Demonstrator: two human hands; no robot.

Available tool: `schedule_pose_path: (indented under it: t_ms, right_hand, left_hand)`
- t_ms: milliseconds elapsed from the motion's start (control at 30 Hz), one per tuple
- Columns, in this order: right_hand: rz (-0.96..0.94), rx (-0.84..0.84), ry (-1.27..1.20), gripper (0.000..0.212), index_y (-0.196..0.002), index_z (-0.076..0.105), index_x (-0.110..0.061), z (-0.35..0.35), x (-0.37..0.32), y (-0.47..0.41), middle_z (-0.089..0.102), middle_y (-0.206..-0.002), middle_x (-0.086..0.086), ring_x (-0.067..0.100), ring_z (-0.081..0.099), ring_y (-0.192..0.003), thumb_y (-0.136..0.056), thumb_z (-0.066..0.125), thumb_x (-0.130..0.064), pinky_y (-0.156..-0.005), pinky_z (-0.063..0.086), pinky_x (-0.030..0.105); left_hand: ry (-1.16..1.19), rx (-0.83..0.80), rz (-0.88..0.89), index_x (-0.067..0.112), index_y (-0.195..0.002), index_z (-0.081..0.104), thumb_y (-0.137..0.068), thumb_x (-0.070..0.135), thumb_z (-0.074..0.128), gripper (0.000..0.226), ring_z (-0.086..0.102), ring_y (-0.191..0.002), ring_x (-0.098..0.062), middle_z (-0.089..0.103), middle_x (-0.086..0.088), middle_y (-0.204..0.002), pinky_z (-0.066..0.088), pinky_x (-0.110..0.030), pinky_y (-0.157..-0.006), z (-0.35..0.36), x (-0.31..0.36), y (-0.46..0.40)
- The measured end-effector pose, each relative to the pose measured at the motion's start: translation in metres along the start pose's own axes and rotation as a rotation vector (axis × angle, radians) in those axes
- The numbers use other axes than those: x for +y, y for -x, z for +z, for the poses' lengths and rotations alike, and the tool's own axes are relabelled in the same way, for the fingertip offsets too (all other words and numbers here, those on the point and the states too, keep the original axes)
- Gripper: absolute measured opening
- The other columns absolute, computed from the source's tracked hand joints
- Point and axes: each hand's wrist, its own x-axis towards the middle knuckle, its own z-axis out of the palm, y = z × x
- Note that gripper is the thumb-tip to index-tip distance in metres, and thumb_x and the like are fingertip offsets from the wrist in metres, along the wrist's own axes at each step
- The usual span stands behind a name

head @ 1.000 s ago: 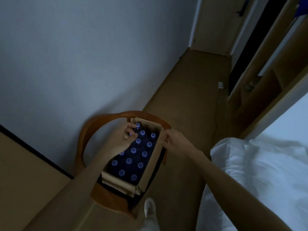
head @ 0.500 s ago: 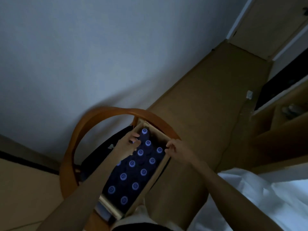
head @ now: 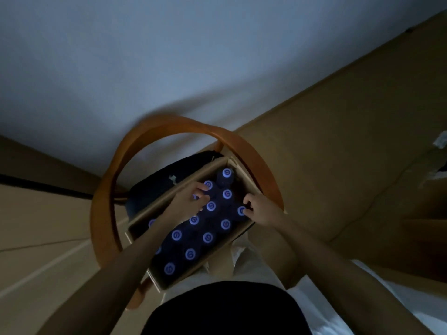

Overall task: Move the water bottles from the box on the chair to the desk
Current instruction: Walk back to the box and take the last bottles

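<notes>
An open cardboard box [head: 154, 210] sits on a chair with a curved orange wooden back [head: 174, 125]. It holds several dark water bottles [head: 207, 237] with pale blue caps, seen from above. My left hand [head: 189, 200] reaches into the far left of the box, its fingers curled around the cap of one bottle. My right hand [head: 260, 210] is at the box's right side, fingers pinching the cap of a bottle [head: 241, 210] in the right row. The desk is not in view.
A dark bag or cushion [head: 159, 181] lies on the chair seat left of the box. A pale wall rises behind the chair; brown floor runs to the right. White bedding [head: 377, 301] lies at bottom right. My dark-clothed body fills the bottom centre.
The camera has tilted down and closer over the box. My right hand left the box's flap edge and went onto a bottle cap; my left hand stays among the far bottles.
</notes>
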Motion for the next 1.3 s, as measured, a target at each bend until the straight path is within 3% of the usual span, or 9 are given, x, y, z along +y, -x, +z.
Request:
schedule_pose_path:
  t_ms: [233, 333, 400, 533, 800, 1000, 1100, 1300]
  right_hand:
    - [-0.137, -0.357, 0.209, 0.042, -0.132, 0.047, -0.030, 0.004, 0.012, -0.041, 0.058, -0.121, 0.006, 0.028, 0.058, -0.108, -0.092, 0.055, -0.042, -0.086, 0.046, 0.036]
    - [-0.191, -0.400, 0.219, 0.038, -0.129, 0.049, -0.030, 0.004, 0.020, -0.051, 0.059, -0.123, 0.007, 0.030, 0.059, -0.108, -0.093, 0.055, -0.041, -0.085, 0.046, 0.037]
    - [-0.218, -0.396, 0.194, 0.031, -0.122, 0.051, -0.026, 0.003, 0.025, -0.056, 0.062, -0.118, 0.009, 0.031, 0.061, -0.102, -0.093, 0.056, -0.038, -0.082, 0.047, 0.037]
    - [-0.202, -0.345, 0.138, 0.028, -0.117, 0.050, -0.018, -0.003, 0.034, -0.063, 0.063, -0.107, 0.012, 0.031, 0.063, -0.094, -0.094, 0.058, -0.033, -0.081, 0.052, 0.039]
    - [-0.315, -0.321, 0.115, 0.032, -0.123, 0.051, -0.018, 0.002, 0.049, -0.063, 0.062, -0.106, 0.016, 0.032, 0.061, -0.096, -0.093, 0.059, -0.027, -0.080, 0.046, 0.034]
    - [-0.319, -0.323, 0.087, 0.033, -0.124, 0.050, -0.016, 0.000, 0.051, -0.067, 0.063, -0.108, 0.017, 0.031, 0.061, -0.096, -0.094, 0.059, -0.027, -0.074, 0.042, 0.030]
    - [-0.285, -0.322, 0.072, 0.037, -0.123, 0.050, -0.015, -0.003, 0.050, -0.066, 0.064, -0.106, 0.015, 0.032, 0.062, -0.096, -0.092, 0.062, -0.030, -0.072, 0.040, 0.028]
    - [-0.336, -0.226, 0.148, 0.041, -0.115, 0.044, -0.017, -0.003, 0.046, -0.058, 0.064, -0.099, 0.012, 0.031, 0.063, -0.091, -0.089, 0.065, -0.041, -0.072, 0.040, 0.030]
  left_hand:
    - [-0.030, 0.112, -0.154, 0.040, -0.090, 0.056, -0.088, 0.024, 0.065, 0.018, 0.062, -0.057, 0.001, 0.067, 0.011, -0.084, 0.047, -0.013, -0.054, 0.017, -0.006, 0.007]
    - [-0.062, 0.097, -0.211, 0.033, -0.097, 0.057, -0.088, 0.026, 0.065, 0.013, 0.061, -0.066, 0.000, 0.067, 0.007, -0.091, 0.051, -0.021, -0.068, 0.032, -0.003, -0.003]
    - [-0.084, 0.060, -0.242, 0.029, -0.102, 0.058, -0.089, 0.028, 0.063, 0.013, 0.062, -0.078, -0.010, 0.067, 0.006, -0.095, 0.050, -0.028, -0.079, 0.042, 0.000, -0.013]
    - [-0.207, 0.022, -0.229, 0.027, -0.113, 0.056, -0.091, 0.027, 0.058, 0.022, 0.060, -0.091, -0.013, 0.063, 0.009, -0.098, 0.041, -0.025, -0.082, 0.061, 0.010, -0.033]
    - [-0.448, -0.161, -0.266, 0.025, -0.132, 0.042, -0.096, 0.026, 0.046, 0.037, 0.061, -0.101, -0.034, 0.061, -0.014, -0.117, 0.049, -0.048, -0.086, 0.089, 0.020, -0.078]
    - [-0.460, -0.224, -0.372, 0.023, -0.133, 0.041, -0.094, 0.026, 0.047, 0.040, 0.059, -0.101, -0.036, 0.058, -0.016, -0.118, 0.049, -0.049, -0.088, 0.100, 0.021, -0.089]
    - [-0.380, -0.170, -0.374, 0.020, -0.123, 0.049, -0.091, 0.028, 0.055, 0.033, 0.060, -0.097, -0.030, 0.061, -0.013, -0.115, 0.049, -0.042, -0.086, 0.098, 0.022, -0.087]
    - [-0.429, -0.038, -0.289, 0.023, -0.106, 0.047, -0.085, 0.040, 0.065, 0.033, 0.059, -0.099, -0.030, 0.062, -0.008, -0.108, 0.048, -0.042, -0.081, 0.094, 0.021, -0.063]
